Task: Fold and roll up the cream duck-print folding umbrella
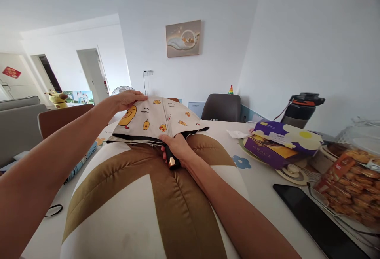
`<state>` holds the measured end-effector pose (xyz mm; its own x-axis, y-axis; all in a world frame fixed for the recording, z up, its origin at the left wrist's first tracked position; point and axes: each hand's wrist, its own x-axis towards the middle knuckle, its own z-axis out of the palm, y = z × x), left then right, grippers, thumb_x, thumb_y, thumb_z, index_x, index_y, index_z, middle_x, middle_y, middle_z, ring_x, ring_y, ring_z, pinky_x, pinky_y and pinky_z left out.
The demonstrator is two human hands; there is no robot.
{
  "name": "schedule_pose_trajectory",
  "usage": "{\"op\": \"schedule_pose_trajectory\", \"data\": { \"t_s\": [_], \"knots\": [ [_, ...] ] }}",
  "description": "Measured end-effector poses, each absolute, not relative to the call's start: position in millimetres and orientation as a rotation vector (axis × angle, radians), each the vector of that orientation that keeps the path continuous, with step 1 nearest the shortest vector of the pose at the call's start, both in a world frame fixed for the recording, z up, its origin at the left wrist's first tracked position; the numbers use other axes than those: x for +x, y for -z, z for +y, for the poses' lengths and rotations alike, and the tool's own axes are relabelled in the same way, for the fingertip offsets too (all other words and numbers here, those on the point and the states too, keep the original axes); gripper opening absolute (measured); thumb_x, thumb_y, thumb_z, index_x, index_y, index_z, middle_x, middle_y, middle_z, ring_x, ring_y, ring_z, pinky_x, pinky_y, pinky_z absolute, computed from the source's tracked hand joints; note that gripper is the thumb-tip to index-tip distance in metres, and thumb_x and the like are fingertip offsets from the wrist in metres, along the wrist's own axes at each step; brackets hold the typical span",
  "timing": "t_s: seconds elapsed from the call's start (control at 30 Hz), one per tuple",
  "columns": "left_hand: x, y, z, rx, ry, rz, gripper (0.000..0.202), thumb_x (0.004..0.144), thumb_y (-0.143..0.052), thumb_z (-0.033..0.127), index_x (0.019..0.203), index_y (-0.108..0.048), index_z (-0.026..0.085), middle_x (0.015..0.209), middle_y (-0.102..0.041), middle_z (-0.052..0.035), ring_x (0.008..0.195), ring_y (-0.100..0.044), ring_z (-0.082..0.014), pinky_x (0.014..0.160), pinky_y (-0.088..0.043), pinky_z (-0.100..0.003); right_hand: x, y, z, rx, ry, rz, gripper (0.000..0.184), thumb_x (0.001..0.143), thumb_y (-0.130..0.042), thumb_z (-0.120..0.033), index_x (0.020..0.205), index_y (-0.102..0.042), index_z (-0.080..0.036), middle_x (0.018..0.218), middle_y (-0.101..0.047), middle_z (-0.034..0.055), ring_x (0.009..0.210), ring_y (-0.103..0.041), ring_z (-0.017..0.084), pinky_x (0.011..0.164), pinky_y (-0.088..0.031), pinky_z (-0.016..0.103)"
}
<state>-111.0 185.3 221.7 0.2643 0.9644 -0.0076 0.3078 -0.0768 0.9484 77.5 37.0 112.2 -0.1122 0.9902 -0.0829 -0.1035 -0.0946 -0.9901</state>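
A cream umbrella [160, 118] printed with small yellow ducks, black on its underside, is half spread above a big white and brown cushion [142, 195]. My right hand [177, 146] is closed around the umbrella's black handle [171, 161], which ends in a gold cap. My left hand [127, 99] rests on the canopy's far left edge with fingers curled over the cloth. The umbrella's shaft is hidden under the canopy.
The white table [264, 188] carries a purple box [276, 142] on a plate, a black phone [314, 221], a clear tub of snacks [353, 180] and a dark bottle [301, 110]. Chairs [222, 108] stand at the far side; a black cord [53, 210] lies left.
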Motion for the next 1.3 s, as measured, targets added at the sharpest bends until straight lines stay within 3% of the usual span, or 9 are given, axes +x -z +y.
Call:
{"op": "schedule_pose_trajectory", "data": {
  "t_s": [0.17,0.27,0.43,0.73,0.97,1.17,1.3],
  "knots": [
    [-110.2,-229.0,177.6,1.618,-0.621,1.195,0.031,0.065,-0.073,0.045,0.080,-0.071,0.018,0.093,-0.071,-0.0158,0.083,-0.068,-0.0286,0.069,-0.056,-0.039,77.4,-114.2,35.8,-1.153,-1.400,-1.155,0.011,0.086,-0.054,-0.022,0.080,-0.047,-0.015,0.049,-0.053,-0.0039,0.032,-0.047,0.010,0.027,-0.037,0.020],
    [-108.0,-225.7,173.7,1.599,-0.512,1.157,0.035,0.065,-0.074,0.043,0.087,-0.072,0.016,0.097,-0.070,-0.0164,0.084,-0.068,-0.0287,0.070,-0.057,-0.037,77.4,-115.1,35.8,-1.169,-1.399,-1.147,0.013,0.086,-0.054,-0.021,0.077,-0.047,-0.015,0.050,-0.053,-0.0029,0.032,-0.047,0.010,0.027,-0.037,0.021],
    [-96.0,-222.4,165.8,1.571,-0.504,1.084,0.032,0.062,-0.077,0.036,0.086,-0.073,0.017,0.093,-0.072,-0.0144,0.075,-0.069,-0.0265,0.066,-0.057,-0.037,77.3,-115.2,36.2,-1.180,-1.395,-1.140,0.016,0.087,-0.054,-0.022,0.074,-0.046,-0.015,0.050,-0.053,-0.0025,0.033,-0.047,0.011,0.027,-0.038,0.021],
    [-111.5,-229.8,165.4,1.420,-0.586,1.232,0.034,0.055,-0.078,0.026,0.088,-0.072,0.016,0.083,-0.071,-0.0169,0.080,-0.068,-0.0353,0.068,-0.057,-0.045,77.5,-115.3,34.7,-1.150,-1.418,-1.145,0.013,0.087,-0.054,-0.022,0.079,-0.047,-0.015,0.049,-0.052,-0.0038,0.033,-0.047,0.010,0.028,-0.038,0.020],
    [-122.9,-219.8,172.8,1.354,-0.648,1.104,0.036,0.063,-0.074,0.036,0.092,-0.067,0.014,0.081,-0.070,-0.0174,0.080,-0.067,-0.0352,0.069,-0.056,-0.049,77.5,-115.9,35.3,-1.162,-1.419,-1.139,0.012,0.087,-0.054,-0.022,0.081,-0.047,-0.015,0.050,-0.052,-0.0037,0.033,-0.047,0.011,0.028,-0.040,0.022],
    [-142.0,-205.1,196.0,1.376,-0.891,1.115,0.028,0.064,-0.076,0.028,0.084,-0.063,0.014,0.077,-0.066,-0.0130,0.072,-0.065,-0.0263,0.069,-0.055,-0.044,77.5,-114.7,36.3,-1.165,-1.410,-1.147,0.012,0.088,-0.053,-0.022,0.081,-0.047,-0.015,0.050,-0.052,-0.0038,0.032,-0.047,0.010,0.027,-0.039,0.021],
    [-147.2,-186.7,203.9,1.496,-1.109,1.397,0.013,0.071,-0.069,0.020,0.074,-0.057,0.014,0.071,-0.060,-0.0068,0.072,-0.060,-0.0193,0.074,-0.052,-0.039,77.5,-114.1,37.5,-1.161,-1.422,-1.145,0.012,0.088,-0.054,-0.023,0.082,-0.047,-0.015,0.050,-0.053,-0.0039,0.033,-0.048,0.010,0.028,-0.041,0.021]
  ]
}}
